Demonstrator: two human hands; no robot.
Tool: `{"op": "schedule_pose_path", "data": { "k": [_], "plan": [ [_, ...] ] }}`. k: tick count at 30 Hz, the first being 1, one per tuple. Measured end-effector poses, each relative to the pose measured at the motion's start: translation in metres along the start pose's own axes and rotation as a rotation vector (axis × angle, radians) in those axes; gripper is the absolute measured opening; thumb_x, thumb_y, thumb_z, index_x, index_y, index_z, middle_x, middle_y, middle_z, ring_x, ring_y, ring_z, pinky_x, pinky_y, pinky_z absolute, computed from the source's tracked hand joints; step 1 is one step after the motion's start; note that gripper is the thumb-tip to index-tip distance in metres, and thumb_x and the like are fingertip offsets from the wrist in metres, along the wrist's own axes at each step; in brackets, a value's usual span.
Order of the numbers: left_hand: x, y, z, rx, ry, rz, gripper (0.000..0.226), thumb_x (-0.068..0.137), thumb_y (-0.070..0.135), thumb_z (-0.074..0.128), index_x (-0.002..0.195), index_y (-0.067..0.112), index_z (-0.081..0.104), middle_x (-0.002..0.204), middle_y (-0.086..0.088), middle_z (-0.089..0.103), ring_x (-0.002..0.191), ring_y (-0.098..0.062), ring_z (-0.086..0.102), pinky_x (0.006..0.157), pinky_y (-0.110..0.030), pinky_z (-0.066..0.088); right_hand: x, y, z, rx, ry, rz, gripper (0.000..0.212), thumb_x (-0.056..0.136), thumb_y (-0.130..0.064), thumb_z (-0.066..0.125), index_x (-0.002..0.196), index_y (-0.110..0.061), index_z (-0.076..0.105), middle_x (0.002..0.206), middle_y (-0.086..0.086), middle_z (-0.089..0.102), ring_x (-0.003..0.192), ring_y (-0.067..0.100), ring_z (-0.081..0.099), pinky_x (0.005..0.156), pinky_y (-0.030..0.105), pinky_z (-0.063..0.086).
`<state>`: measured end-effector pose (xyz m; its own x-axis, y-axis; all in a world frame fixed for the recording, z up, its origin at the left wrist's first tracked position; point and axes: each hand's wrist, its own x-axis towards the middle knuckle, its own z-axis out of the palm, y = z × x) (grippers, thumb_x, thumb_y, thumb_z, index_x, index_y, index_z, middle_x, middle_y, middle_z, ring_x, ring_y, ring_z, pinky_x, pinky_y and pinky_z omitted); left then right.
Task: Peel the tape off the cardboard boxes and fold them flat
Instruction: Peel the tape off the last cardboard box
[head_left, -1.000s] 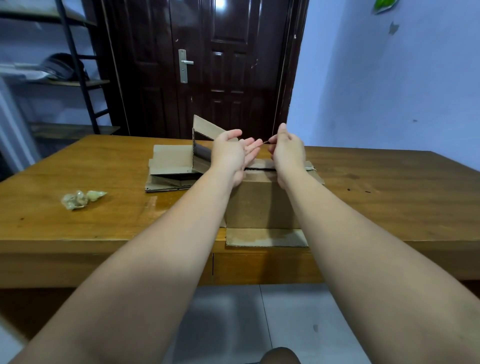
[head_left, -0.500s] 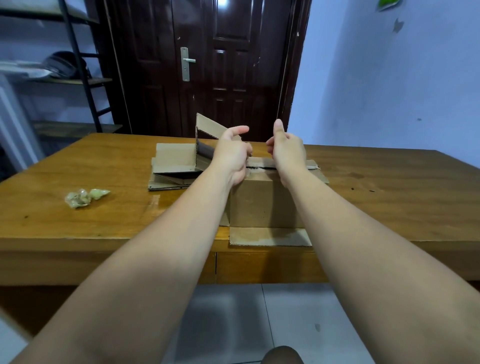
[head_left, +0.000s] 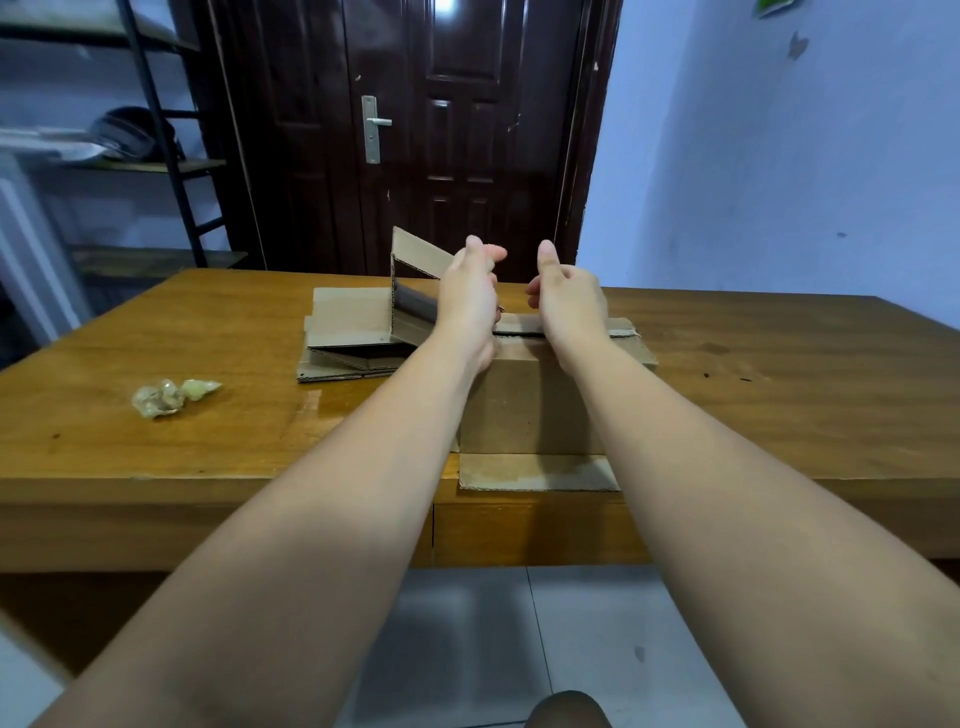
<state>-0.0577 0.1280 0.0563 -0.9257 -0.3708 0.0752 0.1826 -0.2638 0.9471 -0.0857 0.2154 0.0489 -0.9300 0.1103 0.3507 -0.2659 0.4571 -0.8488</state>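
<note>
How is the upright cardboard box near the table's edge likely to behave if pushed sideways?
The cardboard box probably slides easily, being thin corrugated board. It seems unlikely to tip, standing broad on the table. Its walls may flex, since the top flaps are parted.

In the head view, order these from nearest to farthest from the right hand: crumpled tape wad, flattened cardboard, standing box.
1. standing box, directly under the right hand.
2. flattened cardboard, to its left.
3. crumpled tape wad, far left on the table.

Plain home room: dark panelled door (head_left: 467, 130), wooden table (head_left: 779, 395), black metal shelving (head_left: 171, 165), pale tiled floor (head_left: 571, 649).
</note>
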Motion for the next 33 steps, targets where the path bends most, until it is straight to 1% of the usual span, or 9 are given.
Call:
{"op": "schedule_pose_path", "data": {
  "k": [3,7,11,14,17,19,22,25,33],
  "plan": [
    [0.004,-0.003,-0.008,-0.049,-0.077,0.016,0.031,0.101,0.014,0.039,0.123,0.011,0.061,0.080,0.001,0.052,0.071,-0.009,0.047,0.067,-0.020,0.043,-0.001,-0.002,0.002,-0.029,-0.010,0.000,0.058,0.101,-0.050,0.027,0.092,-0.007,0.066,0.086,0.005,0.065,0.078,0.016,0.054,0.068,0.030,0.038],
    [-0.001,-0.003,-0.015,-0.264,-0.113,-0.021,0.030,0.096,-0.007,0.045,0.123,-0.002,0.057,0.112,-0.016,0.061,0.098,-0.019,0.064,0.080,-0.021,0.056,-0.003,-0.001,0.004,-0.126,-0.047,-0.047,0.054,0.099,-0.051,0.031,0.081,-0.011,0.063,0.078,0.002,0.063,0.083,0.023,0.055,0.070,0.032,0.036],
    [0.000,0.000,-0.028,-0.231,-0.014,-0.014,0.027,0.094,-0.007,0.050,0.118,0.000,0.059,0.093,-0.013,0.066,0.086,-0.016,0.069,0.073,-0.019,0.057,-0.017,-0.004,0.018,-0.504,-0.021,-0.128,0.058,0.098,-0.057,0.024,0.099,-0.016,0.064,0.098,0.009,0.064,0.099,0.030,0.056,0.072,0.036,0.038],
    [0.000,-0.009,-0.049,-0.043,0.099,0.017,0.017,0.094,0.006,0.056,0.111,0.005,0.060,0.088,-0.009,0.070,0.074,-0.010,0.071,0.066,-0.019,0.057,-0.023,-0.010,0.025,-0.711,-0.052,-0.171,0.063,0.097,-0.059,0.021,0.123,-0.017,0.060,0.122,0.012,0.057,0.116,0.032,0.048,0.089,0.045,0.040],
    [0.002,-0.017,-0.072,0.273,0.180,0.109,0.021,0.096,0.026,0.054,0.097,0.009,0.066,0.076,-0.002,0.069,0.061,-0.005,0.063,0.064,-0.023,0.052,-0.022,-0.012,0.025,-0.808,-0.140,-0.156,0.054,0.097,-0.055,0.029,0.124,-0.019,0.059,0.125,0.011,0.058,0.121,0.032,0.044,0.098,0.050,0.035],
    [0.005,-0.016,-0.087,0.400,0.224,0.168,0.017,0.095,0.027,0.054,0.096,0.014,0.066,0.076,0.003,0.065,0.070,-0.009,0.060,0.076,-0.029,0.052,-0.023,-0.012,0.024,-0.820,-0.152,-0.149,0.048,0.097,-0.052,0.034,0.122,-0.019,0.059,0.123,0.009,0.059,0.120,0.031,0.044,0.098,0.050,0.035],
    [0.011,-0.014,-0.115,0.570,0.316,0.260,0.018,0.096,0.019,0.052,0.111,0.018,0.062,0.102,0.002,0.060,0.094,-0.013,0.056,0.081,-0.027,0.046,-0.029,-0.019,0.027,-0.817,-0.151,-0.142,0.045,0.096,-0.050,0.038,0.123,-0.019,0.058,0.122,0.010,0.059,0.121,0.031,0.044,0.099,0.051,0.035],
    [0.014,-0.018,-0.152,0.709,0.378,0.323,0.022,0.096,0.013,0.050,0.113,0.019,0.062,0.118,-0.003,0.051,0.094,-0.012,0.053,0.086,-0.023,0.043,-0.038,-0.027,0.036,-0.825,-0.163,-0.123,0.046,0.097,-0.049,0.038,0.125,-0.018,0.057,0.124,0.010,0.058,0.121,0.031,0.043,0.099,0.051,0.035],
    [0.016,-0.011,-0.232,0.938,0.582,0.433,0.024,0.096,0.025,0.055,0.112,0.011,0.065,0.114,-0.008,0.057,0.101,-0.016,0.051,0.084,-0.023,0.038,-0.064,-0.055,0.070,-0.826,-0.226,-0.128,0.045,0.097,-0.043,0.035,0.129,-0.018,0.051,0.134,0.012,0.051,0.127,0.033,0.036,0.100,0.052,0.032]
  ]
}}
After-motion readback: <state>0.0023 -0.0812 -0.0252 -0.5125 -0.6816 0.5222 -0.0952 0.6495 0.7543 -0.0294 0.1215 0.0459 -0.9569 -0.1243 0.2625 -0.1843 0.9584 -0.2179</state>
